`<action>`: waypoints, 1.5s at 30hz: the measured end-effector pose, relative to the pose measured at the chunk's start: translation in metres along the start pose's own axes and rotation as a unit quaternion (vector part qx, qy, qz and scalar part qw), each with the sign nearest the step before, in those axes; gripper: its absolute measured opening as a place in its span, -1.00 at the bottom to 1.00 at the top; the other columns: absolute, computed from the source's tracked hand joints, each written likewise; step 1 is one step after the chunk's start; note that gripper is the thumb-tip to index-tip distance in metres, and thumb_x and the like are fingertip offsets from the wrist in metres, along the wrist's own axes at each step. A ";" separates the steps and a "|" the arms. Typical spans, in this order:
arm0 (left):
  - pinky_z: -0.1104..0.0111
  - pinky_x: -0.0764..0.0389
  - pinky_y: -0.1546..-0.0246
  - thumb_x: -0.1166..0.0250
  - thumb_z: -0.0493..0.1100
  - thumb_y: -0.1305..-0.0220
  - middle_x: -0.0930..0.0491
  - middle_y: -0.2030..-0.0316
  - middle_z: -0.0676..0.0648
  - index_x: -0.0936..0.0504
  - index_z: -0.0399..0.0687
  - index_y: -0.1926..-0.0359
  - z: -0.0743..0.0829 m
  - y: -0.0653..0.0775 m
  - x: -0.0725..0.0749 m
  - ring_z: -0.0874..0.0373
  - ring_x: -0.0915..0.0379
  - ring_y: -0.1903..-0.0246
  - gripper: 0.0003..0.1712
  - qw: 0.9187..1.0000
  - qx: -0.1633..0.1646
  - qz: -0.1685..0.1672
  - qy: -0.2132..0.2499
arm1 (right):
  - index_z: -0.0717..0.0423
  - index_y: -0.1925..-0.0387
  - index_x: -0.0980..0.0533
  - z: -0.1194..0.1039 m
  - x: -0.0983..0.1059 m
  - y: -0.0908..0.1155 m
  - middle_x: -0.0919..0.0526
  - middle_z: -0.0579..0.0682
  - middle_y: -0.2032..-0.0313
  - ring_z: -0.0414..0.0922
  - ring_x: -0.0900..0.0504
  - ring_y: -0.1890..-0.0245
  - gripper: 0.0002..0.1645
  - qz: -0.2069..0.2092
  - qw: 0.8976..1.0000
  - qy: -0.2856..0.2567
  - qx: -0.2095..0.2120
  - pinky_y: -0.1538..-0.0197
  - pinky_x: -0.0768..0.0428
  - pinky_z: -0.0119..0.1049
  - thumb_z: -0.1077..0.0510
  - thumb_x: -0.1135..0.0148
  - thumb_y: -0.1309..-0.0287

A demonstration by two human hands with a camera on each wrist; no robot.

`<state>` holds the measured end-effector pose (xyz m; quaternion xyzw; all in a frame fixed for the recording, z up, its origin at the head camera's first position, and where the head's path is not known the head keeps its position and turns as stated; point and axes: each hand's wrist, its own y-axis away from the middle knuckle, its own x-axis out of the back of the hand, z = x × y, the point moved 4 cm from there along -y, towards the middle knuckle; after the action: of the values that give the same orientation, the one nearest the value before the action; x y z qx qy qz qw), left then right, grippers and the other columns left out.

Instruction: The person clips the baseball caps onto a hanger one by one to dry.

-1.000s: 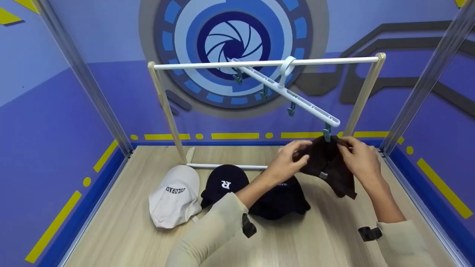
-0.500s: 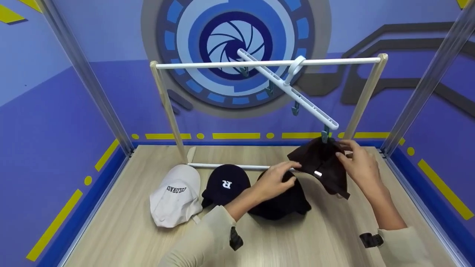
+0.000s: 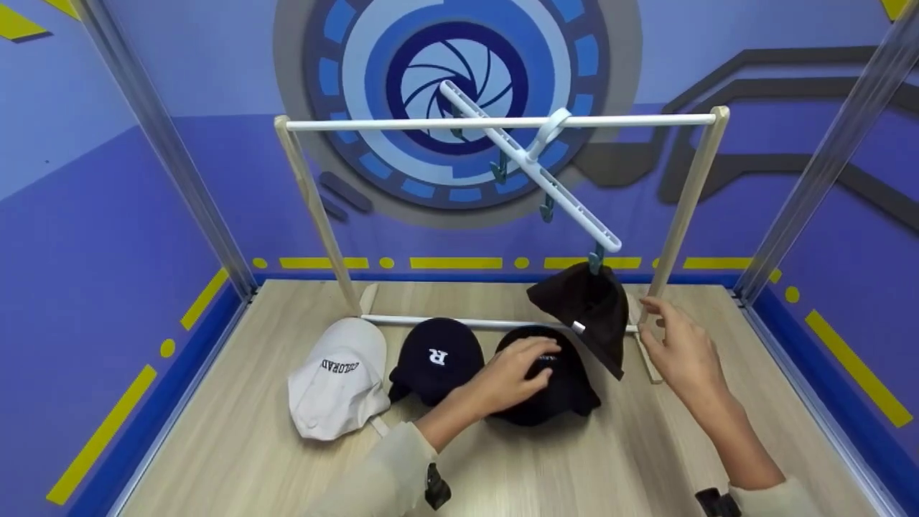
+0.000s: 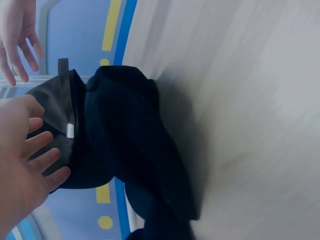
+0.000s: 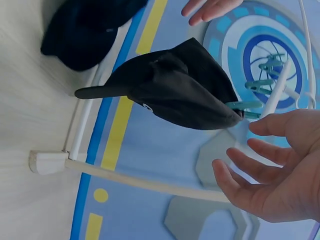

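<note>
A dark brown cap (image 3: pixel 607 309) hangs from a teal clip (image 3: pixel 595 260) at the near end of the white clip hanger (image 3: pixel 567 199). To its right, my right hand (image 3: pixel 686 355) is apart from it, fingers loosely bent around nothing. My left hand (image 3: pixel 506 377) hovers over or touches a black cap (image 3: pixel 563 398) on the table; contact cannot be judged. In the left wrist view, its fingers (image 4: pixel 42 145) are spread and hold nothing. The right wrist view shows the hanging cap (image 5: pixel 175 95) with its brim pointing down.
A navy cap (image 3: pixel 423 348) with a white R and a white cap (image 3: pixel 337 391) lie to the left on the wooden table (image 3: pixel 237 431). The hanger hooks over the rack's top rod (image 3: pixel 402 125). Other teal clips (image 3: pixel 547 210) hang unfilled. Wooden posts (image 3: pixel 686 215) flank the rack.
Both hands have come off the brown cap; the left moved down and left to the black cap, the right drew slightly away. The hanger and hanging cap swung left, and the rack shifted slightly left.
</note>
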<state>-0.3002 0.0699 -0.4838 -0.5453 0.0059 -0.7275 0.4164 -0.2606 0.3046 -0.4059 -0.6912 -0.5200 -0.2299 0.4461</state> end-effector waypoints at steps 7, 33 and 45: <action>0.32 -0.34 -0.23 -0.16 -0.10 -0.31 -0.40 -0.22 0.01 -0.47 -0.01 -0.19 0.000 0.012 0.003 0.12 -0.30 -0.23 -0.57 0.999 -0.008 -0.004 -0.032 | 0.12 -0.18 -0.42 0.006 -0.016 0.016 -0.57 0.16 -0.05 0.18 -0.57 0.04 -0.55 0.019 1.000 0.002 0.013 0.19 -0.52 0.16 0.13 -0.12 -0.28; 0.27 -0.32 -0.26 -0.23 -0.03 -0.25 -0.46 -0.18 -0.08 -0.50 -0.07 -0.16 -0.007 0.040 0.005 0.06 -0.32 -0.23 -0.52 0.996 -0.031 0.044 -0.073 | -0.04 0.24 -0.52 0.009 -0.070 0.059 -0.58 -0.19 0.41 -0.25 -0.59 0.41 -0.90 -0.035 0.999 -0.030 -0.024 0.31 -0.57 -0.26 0.08 -0.22 -0.21; 0.15 -0.39 -0.20 -0.23 0.11 -0.24 -0.42 -0.22 -0.02 -0.47 0.00 -0.19 -0.003 0.054 -0.005 0.07 -0.27 -0.26 -0.45 0.991 -0.036 0.035 -0.125 | -0.01 0.08 -0.54 -0.005 -0.100 0.067 -0.50 -0.21 0.23 -0.28 -0.49 0.25 -0.54 -0.030 0.993 -0.057 0.102 0.25 -0.55 -0.37 0.18 -0.47 0.08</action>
<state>-0.2702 0.0364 -0.5143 -0.6461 -0.0007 -0.6381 0.4188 -0.2338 0.2450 -0.5071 -0.6383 -0.5853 -0.1492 0.4773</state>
